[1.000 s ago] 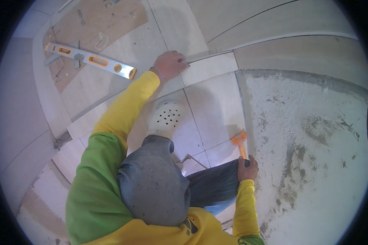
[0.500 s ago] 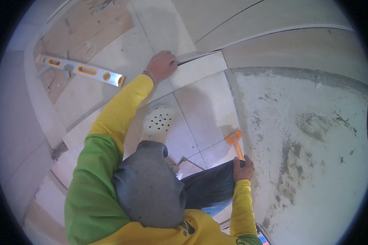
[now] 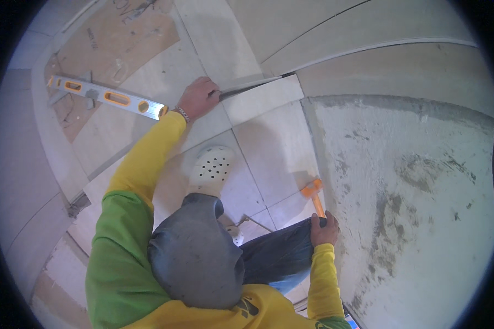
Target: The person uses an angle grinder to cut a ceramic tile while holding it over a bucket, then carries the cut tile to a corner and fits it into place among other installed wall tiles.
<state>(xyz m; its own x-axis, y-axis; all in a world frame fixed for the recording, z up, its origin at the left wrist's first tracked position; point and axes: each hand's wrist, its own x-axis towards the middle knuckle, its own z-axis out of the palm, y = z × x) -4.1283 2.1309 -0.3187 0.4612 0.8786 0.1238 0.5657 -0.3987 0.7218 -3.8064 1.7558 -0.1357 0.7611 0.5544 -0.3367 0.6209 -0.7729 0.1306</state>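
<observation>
My left hand (image 3: 199, 98) reaches out to the foot of the wall, its fingers closed at the near end of a thin pale strip (image 3: 250, 85). The strip lies slanted along the joint between wall and floor, with a dark gap beside it. Just in front is a pale floor tile (image 3: 266, 100). By my right knee, my right hand (image 3: 325, 231) grips an orange mallet (image 3: 318, 206) by its dark handle end. The mallet's head points away from me, over the tiles near the floor's right edge.
A spirit level (image 3: 112, 97) lies on the left, partly over a brown board (image 3: 115, 41). My pale perforated clog (image 3: 213, 164) stands on the tiles. A rough, grey-stained white slab (image 3: 406, 203) fills the right side. A notch (image 3: 78, 204) breaks the tile edge at left.
My left hand has moved left and slightly toward me along the wall foot, and the thin strip has shifted left with it. My right hand still holds the mallet at the knee.
</observation>
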